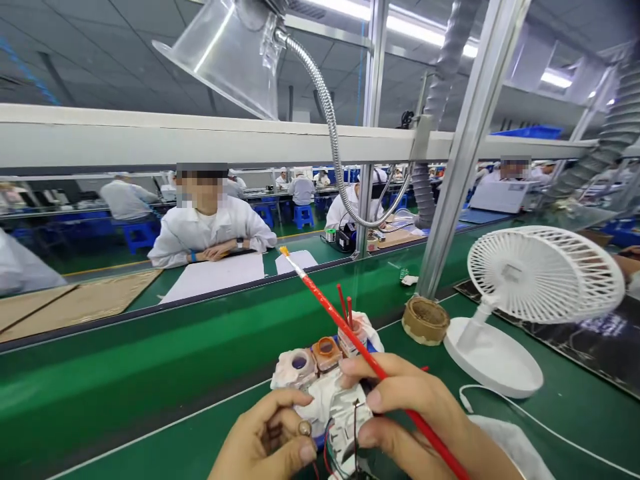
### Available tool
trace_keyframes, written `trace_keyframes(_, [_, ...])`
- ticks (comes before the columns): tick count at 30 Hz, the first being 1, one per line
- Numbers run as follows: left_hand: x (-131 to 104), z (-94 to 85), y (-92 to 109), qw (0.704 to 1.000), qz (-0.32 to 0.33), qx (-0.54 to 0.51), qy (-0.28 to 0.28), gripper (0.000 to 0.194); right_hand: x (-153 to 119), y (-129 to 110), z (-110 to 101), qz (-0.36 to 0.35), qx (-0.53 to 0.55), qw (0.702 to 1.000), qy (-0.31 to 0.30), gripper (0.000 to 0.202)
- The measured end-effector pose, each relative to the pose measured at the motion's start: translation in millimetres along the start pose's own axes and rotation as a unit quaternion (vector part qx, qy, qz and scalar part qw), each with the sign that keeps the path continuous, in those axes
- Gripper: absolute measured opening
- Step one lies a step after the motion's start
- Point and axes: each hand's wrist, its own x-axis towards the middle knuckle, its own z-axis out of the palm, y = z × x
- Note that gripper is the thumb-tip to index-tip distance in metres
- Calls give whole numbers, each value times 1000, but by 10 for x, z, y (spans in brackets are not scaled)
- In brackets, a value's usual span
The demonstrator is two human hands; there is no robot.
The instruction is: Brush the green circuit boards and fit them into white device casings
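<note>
My left hand [267,440] is closed, pinching a small round metallic-looking piece [305,428] between thumb and fingers. A long red paintbrush [330,310] with a yellowish tip slants up to the left, lodged between the fingers of my right hand [420,407]. That hand's fingertips also touch a white part [345,427] with thin coloured wires, just right of my left hand; its lower end is cut off by the frame. Beyond both hands stand a whitish jar [295,367] with dark contents, an orange-rimmed jar [326,351] and a container [353,333] holding red sticks.
A white fan [493,360] with a cable stands at right, near a roll of brown tape [425,320]. A green conveyor belt [150,353] runs beyond the bench. Overhead hangs a clear hood [225,53] on a flexible metal arm [333,127]. A co-worker [210,227] sits opposite.
</note>
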Motion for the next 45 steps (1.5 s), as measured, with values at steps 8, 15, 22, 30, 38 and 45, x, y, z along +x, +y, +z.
trace_keyframes(8, [-38,51,-37,997,77,21,22,31,-74,183,32,20,95,995,20,34])
trace_keyframes(15, [-66,86,-33,996,88,-10,16,33,-31,254,68,17,147,989,25,29])
trace_keyframes(22, [-86,106,-64,996,92,-2,-16,37,-44,301,205,18,194,980,31,26])
trace_keyframes(30, [-85,121,-39,985,122,108,55,37,-93,318,342,47,235,970,37,24])
trace_keyframes(38, [-43,115,-105,993,87,-49,-65,43,-87,310,372,59,286,956,32,25])
trace_keyframes(45, [-56,166,-84,983,48,-151,-96,40,-105,334,392,74,277,958,28,21])
